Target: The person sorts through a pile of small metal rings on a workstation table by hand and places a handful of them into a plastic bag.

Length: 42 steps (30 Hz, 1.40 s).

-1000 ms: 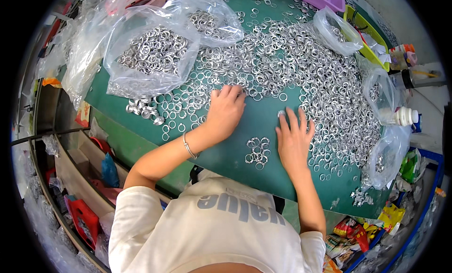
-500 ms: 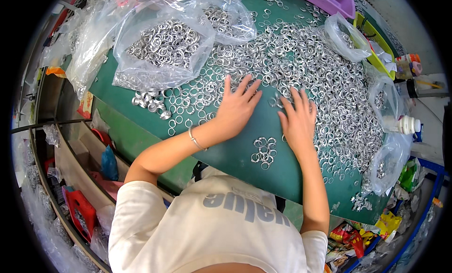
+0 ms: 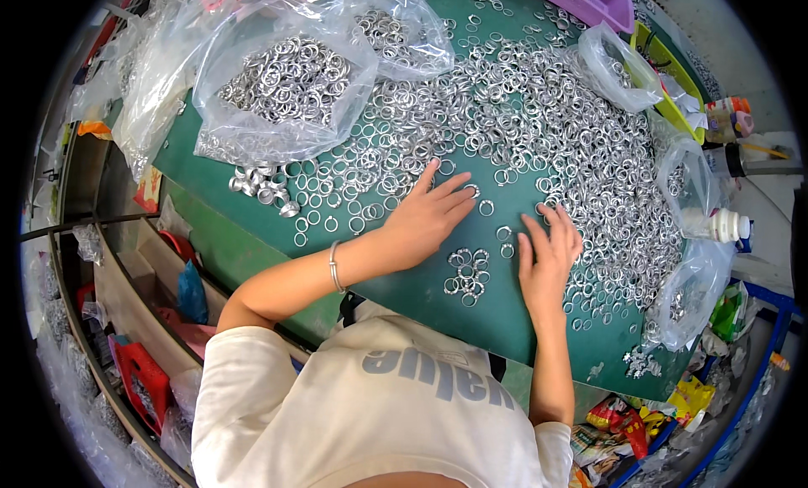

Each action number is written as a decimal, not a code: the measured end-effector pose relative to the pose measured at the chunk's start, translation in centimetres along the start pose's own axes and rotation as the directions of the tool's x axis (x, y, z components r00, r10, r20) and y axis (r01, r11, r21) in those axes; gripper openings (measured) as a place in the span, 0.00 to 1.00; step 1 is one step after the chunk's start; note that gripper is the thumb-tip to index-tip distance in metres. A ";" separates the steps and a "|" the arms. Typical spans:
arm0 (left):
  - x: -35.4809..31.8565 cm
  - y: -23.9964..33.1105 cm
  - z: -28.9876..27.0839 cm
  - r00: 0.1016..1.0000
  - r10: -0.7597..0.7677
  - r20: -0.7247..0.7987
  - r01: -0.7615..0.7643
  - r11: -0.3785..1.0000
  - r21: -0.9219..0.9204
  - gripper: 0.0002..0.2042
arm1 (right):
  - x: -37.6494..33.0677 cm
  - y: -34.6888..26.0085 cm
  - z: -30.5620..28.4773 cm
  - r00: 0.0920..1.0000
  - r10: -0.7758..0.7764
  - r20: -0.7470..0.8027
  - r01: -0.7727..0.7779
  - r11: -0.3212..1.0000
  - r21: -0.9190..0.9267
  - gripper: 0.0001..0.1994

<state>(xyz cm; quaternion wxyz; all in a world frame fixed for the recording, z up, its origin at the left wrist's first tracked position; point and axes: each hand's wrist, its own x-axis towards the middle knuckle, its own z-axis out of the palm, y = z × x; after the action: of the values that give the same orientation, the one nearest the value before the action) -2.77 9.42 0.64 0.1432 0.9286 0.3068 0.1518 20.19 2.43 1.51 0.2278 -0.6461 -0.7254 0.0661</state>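
Note:
Silver metal rings (image 3: 602,177) lie in a wide, loose heap across the green tabletop (image 3: 404,294). My left hand (image 3: 427,223), with a bangle on its wrist, lies over the table with fingers spread, its tips at a few rings on the heap's near edge. My right hand (image 3: 549,257) is also open, fingers slightly apart, at the heap's inner right side. Two loose rings (image 3: 505,242) lie just left of its thumb. Between the hands and nearer to me sits a small separate cluster of rings (image 3: 467,276).
Clear plastic bags of rings (image 3: 290,84) stand at the back left. Purple (image 3: 589,2) and yellow-green (image 3: 673,92) baskets line the far right, with a white bottle (image 3: 729,225) below. A compartmented shelf (image 3: 143,294) is on the left; a blue metal frame (image 3: 770,311) is at right.
Both hands have drawn back toward me, the right also slightly rightward. Several rings now lie singly between the hands, apart from the heap.

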 end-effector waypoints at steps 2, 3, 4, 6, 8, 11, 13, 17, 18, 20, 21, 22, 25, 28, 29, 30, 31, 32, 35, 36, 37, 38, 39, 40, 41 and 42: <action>0.2 -0.2 0.2 0.997 -0.028 -0.069 0.017 0.989 -0.150 0.30 | 0.0 -0.1 -0.1 0.996 0.082 -0.032 -0.081 0.996 0.036 0.13; 0.6 -0.1 0.7 0.998 -0.018 -0.058 0.007 0.982 -0.189 0.31 | 0.3 -0.8 0.2 0.998 0.053 -0.022 -0.053 0.998 -0.014 0.14; 0.9 0.2 1.1 0.999 -0.009 -0.048 -0.003 0.974 -0.228 0.31 | 0.5 -1.8 0.6 1.000 0.024 -0.010 -0.024 0.998 -0.064 0.14; 1.0 0.6 1.4 0.999 0.010 -0.037 -0.021 0.955 -0.296 0.31 | 0.3 -3.3 1.1 0.998 -0.032 0.051 0.038 0.993 -0.113 0.15; -0.5 2.0 1.5 0.999 0.032 -0.033 -0.042 0.931 -0.362 0.32 | -1.7 -3.9 1.4 0.992 -0.042 0.117 0.035 0.998 0.060 0.15; -3.2 3.2 0.7 0.993 0.088 0.077 -0.042 0.883 -0.467 0.32 | -3.4 -3.0 0.6 0.991 -0.073 0.113 0.036 0.953 0.300 0.15; -3.2 2.9 0.5 0.999 0.036 0.024 -0.021 0.885 -0.465 0.31 | -2.5 -1.9 0.2 0.999 -0.021 0.036 0.006 0.921 0.388 0.14; 2.3 0.9 0.8 0.992 -0.036 -0.120 0.010 0.978 -0.209 0.32 | 4.1 -1.7 1.6 0.993 -0.061 -0.101 0.074 0.989 0.128 0.16; 3.3 0.7 0.8 0.990 -0.022 -0.136 0.009 0.996 -0.093 0.32 | 4.4 -1.7 1.8 0.996 -0.062 -0.071 0.066 0.997 0.050 0.16; 3.5 0.7 1.5 0.997 -0.029 -0.069 0.017 0.986 -0.167 0.33 | 4.6 -1.3 2.5 0.998 -0.061 -0.008 0.060 0.993 -0.105 0.17; 3.4 0.7 2.0 0.999 -0.033 -0.036 0.025 0.979 -0.204 0.34 | 4.2 -1.1 2.3 0.999 -0.051 0.007 0.051 0.992 -0.120 0.17; 2.2 0.9 2.1 0.999 0.029 0.017 -0.026 0.990 -0.136 0.33 | 3.2 -0.9 1.8 0.999 -0.039 0.021 0.042 0.990 -0.134 0.17; -0.7 1.8 0.8 0.999 0.027 0.026 -0.024 0.992 -0.127 0.28 | 1.6 0.1 1.0 1.000 0.016 -0.006 -0.017 0.982 -0.186 0.17; -0.5 1.3 1.0 0.999 -0.022 0.036 0.021 1.000 0.011 0.28 | 2.1 -0.1 0.8 0.998 0.069 -0.012 -0.070 0.984 -0.164 0.18; 0.1 0.9 1.1 0.998 -0.035 0.058 0.031 0.998 0.059 0.29 | 2.2 -0.5 0.9 0.999 0.043 0.010 -0.040 0.980 -0.195 0.18; 0.4 0.9 1.0 0.998 -0.007 0.060 0.004 0.999 0.051 0.28 | 2.2 -1.1 1.0 0.999 0.018 0.033 -0.010 0.974 -0.225 0.19; 0.5 1.0 0.9 0.998 0.054 0.037 -0.054 0.999 0.007 0.28 | 2.0 -1.6 1.1 0.998 -0.006 0.056 0.020 0.967 -0.254 0.19; 0.2 1.3 0.9 0.994 0.109 0.011 -0.108 0.994 -0.034 0.28 | 1.1 -2.2 1.2 0.995 -0.007 0.098 0.031 0.968 -0.248 0.20; -0.6 0.8 0.8 0.992 0.125 0.036 -0.126 0.991 0.047 0.26 | -2.0 -3.7 -0.1 0.970 -0.033 0.241 0.049 0.997 -0.062 0.21; -1.1 0.3 0.7 0.993 0.098 0.059 -0.105 0.988 0.113 0.26 | -2.2 -3.8 -0.8 0.956 -0.037 0.291 0.040 0.999 -0.006 0.22; -1.3 0.1 0.7 0.994 0.069 0.081 -0.083 0.981 0.178 0.25 | -2.2 -3.8 -1.6 0.939 -0.044 0.341 0.029 0.998 0.049 0.22; -1.0 -0.2 0.3 0.997 -0.020 0.079 0.000 0.969 0.248 0.25 | -2.4 -3.7 -2.2 0.919 -0.047 0.390 0.006 0.995 0.104 0.22; -0.7 -0.5 0.0 0.997 -0.061 0.050 0.044 0.956 0.292 0.25 | -1.9 -3.4 -1.9 0.946 -0.054 0.319 0.012 0.991 0.130 0.22; -0.2 -0.6 -0.3 0.995 -0.102 0.018 0.090 0.939 0.333 0.25 | -0.5 -2.9 -1.3 0.968 -0.060 0.246 0.021 0.988 0.156 0.23; 0.5 -0.7 -0.6 0.991 -0.136 -0.020 0.134 0.918 0.372 0.25 | 1.3 -2.5 -0.7 0.984 -0.063 0.167 0.033 0.984 0.176 0.23; 1.2 -0.4 -0.9 0.991 -0.132 -0.029 0.135 0.945 0.298 0.26 | 3.4 -2.2 0.0 0.992 -0.095 0.088 0.083 0.989 0.123 0.23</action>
<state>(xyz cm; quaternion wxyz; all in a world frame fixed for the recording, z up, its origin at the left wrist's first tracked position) -2.33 10.61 1.56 0.0097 0.9160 0.3891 0.0978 17.95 5.36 3.21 0.2344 -0.5945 -0.7582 0.1294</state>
